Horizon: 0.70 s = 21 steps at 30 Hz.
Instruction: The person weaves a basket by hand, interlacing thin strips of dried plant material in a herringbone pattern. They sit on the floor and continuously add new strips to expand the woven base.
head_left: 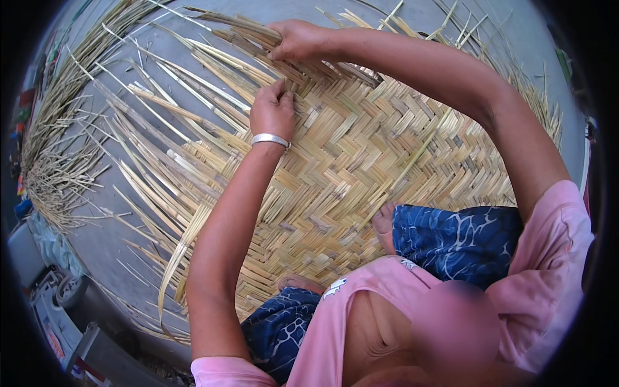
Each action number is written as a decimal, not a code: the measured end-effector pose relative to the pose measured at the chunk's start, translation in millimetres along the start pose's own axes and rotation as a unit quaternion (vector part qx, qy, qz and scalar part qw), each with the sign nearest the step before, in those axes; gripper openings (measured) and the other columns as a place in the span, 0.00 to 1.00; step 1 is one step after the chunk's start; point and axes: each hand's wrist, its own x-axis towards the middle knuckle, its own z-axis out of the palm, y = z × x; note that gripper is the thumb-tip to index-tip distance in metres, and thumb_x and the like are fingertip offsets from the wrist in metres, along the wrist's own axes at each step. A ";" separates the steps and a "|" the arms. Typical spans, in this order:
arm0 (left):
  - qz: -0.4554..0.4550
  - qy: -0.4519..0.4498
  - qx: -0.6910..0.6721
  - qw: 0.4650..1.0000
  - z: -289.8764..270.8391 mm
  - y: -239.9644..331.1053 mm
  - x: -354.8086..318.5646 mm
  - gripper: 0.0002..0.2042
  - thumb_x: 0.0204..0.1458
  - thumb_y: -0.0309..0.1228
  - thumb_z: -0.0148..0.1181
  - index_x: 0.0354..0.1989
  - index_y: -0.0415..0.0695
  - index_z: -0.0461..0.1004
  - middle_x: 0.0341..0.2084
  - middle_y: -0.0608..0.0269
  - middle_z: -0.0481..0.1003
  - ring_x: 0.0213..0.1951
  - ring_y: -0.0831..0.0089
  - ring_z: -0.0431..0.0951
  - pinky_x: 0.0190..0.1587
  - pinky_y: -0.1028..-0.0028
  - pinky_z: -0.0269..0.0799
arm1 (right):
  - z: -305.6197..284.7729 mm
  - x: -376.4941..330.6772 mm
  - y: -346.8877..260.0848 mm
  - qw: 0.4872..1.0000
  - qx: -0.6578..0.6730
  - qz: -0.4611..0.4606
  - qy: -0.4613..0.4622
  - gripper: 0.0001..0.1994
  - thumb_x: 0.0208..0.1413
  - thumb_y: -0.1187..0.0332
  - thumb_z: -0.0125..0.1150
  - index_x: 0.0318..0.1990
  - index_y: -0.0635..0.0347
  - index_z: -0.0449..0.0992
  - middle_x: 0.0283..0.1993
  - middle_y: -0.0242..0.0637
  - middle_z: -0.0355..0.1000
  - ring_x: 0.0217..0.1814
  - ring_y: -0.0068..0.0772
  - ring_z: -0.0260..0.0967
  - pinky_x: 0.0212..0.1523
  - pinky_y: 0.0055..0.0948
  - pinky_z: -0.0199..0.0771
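A woven mat of flat, straw-coloured strips [335, 168] lies on the floor under me, its weave a slanting zigzag. My right hand [298, 42] is closed round a bundle of brownish strips [242, 27] at the mat's far edge, lifting them off the surface. Just nearer and to the left, my left hand [272, 113], with a silver bracelet [271, 138] on its wrist, rests at the weave's edge. Its fingers are curled in a pinch; what lies between them is hidden. Long unwoven strip ends [193, 106] fan out leftward from the mat.
Loose thin stalks [61, 161] lie heaped along the left side of the grey floor [116, 245]. One long strip [412, 161] crosses the weave. My bare foot [385, 227] presses on the mat. A dark wheeled object [68, 290] stands at the lower left.
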 end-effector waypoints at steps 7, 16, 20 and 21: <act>0.112 0.079 0.126 0.982 10.8 8.4 -27.6 0.23 0.45 0.24 0.58 0.53 0.43 0.66 0.46 0.53 0.66 0.47 0.54 0.65 0.51 0.63 0.63 | 4.3 19.9 20.0 0.994 -0.076 0.073 -0.039 0.22 0.41 0.66 0.58 0.48 0.63 0.72 0.38 0.49 0.74 0.39 0.45 0.72 0.43 0.36 0.71; 0.171 -0.009 0.329 0.929 18.2 -4.6 -39.2 0.27 0.55 0.45 0.46 0.58 0.41 0.62 0.59 0.58 0.61 0.62 0.62 0.56 0.60 0.57 0.47 | 12.3 2.8 20.5 0.985 -0.157 0.064 -0.030 0.20 0.42 0.70 0.57 0.46 0.64 0.71 0.39 0.53 0.73 0.43 0.49 0.71 0.43 0.37 0.70; 0.188 -0.029 0.350 0.917 15.7 -7.0 -35.8 0.26 0.54 0.45 0.47 0.57 0.41 0.63 0.56 0.58 0.62 0.59 0.61 0.57 0.60 0.54 0.47 | 23.2 -10.9 14.3 0.984 -0.170 0.038 -0.025 0.22 0.42 0.68 0.56 0.48 0.65 0.66 0.41 0.57 0.71 0.45 0.56 0.69 0.45 0.40 0.69; 0.199 -0.027 0.343 0.918 17.7 -5.2 -34.0 0.26 0.54 0.45 0.47 0.56 0.40 0.64 0.55 0.58 0.63 0.59 0.61 0.58 0.59 0.55 0.49 | 20.2 -15.9 14.5 0.982 -0.181 0.055 -0.008 0.24 0.43 0.68 0.56 0.51 0.65 0.63 0.41 0.57 0.71 0.45 0.57 0.69 0.46 0.41 0.68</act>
